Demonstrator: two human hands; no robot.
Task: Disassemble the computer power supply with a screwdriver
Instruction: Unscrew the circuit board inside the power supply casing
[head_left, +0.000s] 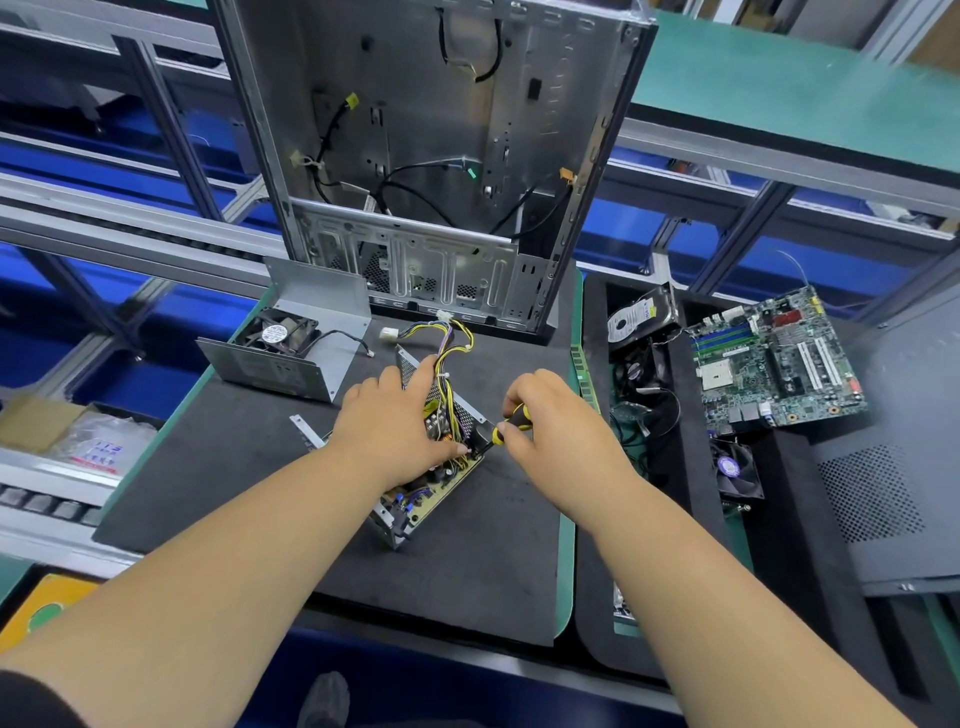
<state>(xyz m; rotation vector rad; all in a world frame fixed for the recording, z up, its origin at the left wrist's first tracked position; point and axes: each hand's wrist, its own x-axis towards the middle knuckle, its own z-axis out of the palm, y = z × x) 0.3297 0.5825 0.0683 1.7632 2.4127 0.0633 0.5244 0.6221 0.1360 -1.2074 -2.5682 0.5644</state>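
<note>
Your power supply (441, 457) lies mid-mat (249, 467) on the tabletop (566, 571), under both hands; its removed cover (291, 338), fan inside, sits behind and to the left, the computer case (441, 156) stands behind, and the motherboard (774, 358) lies to your right

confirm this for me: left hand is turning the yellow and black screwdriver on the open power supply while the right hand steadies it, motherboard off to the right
Not quite: the hands are swapped. The head view shows the right hand gripping the yellow and black screwdriver, while the left hand steadies the open power supply. The motherboard does lie off to the right.
</note>
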